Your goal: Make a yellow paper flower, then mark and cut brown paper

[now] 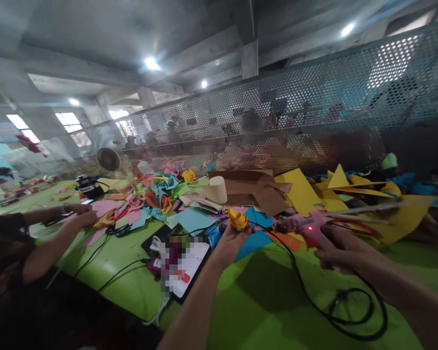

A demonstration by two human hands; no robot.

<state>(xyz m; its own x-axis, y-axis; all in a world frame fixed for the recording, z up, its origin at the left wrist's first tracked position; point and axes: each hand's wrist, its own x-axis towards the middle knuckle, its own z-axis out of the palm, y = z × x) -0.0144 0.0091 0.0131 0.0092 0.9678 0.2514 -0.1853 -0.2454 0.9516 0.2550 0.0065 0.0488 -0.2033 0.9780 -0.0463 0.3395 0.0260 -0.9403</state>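
Observation:
My left hand [229, 243] is raised over the green table [277, 301], its fingers closed round a small yellow paper flower [237, 219]. My right hand [341, 248] grips a pink glue gun [314, 229] whose red light glows; its nozzle points left toward the flower, a short gap away. A black cord [336, 306] runs from the gun and loops on the table below my right forearm.
Coloured paper scraps [160, 194], brown card [255, 189], yellow sheets [302, 192] and a paper roll [218, 189] cover the table's far side. A phone [184, 272] lies near my left arm. Another person's arms [58, 223] work at the left. A perforated metal screen [314, 112] stands behind.

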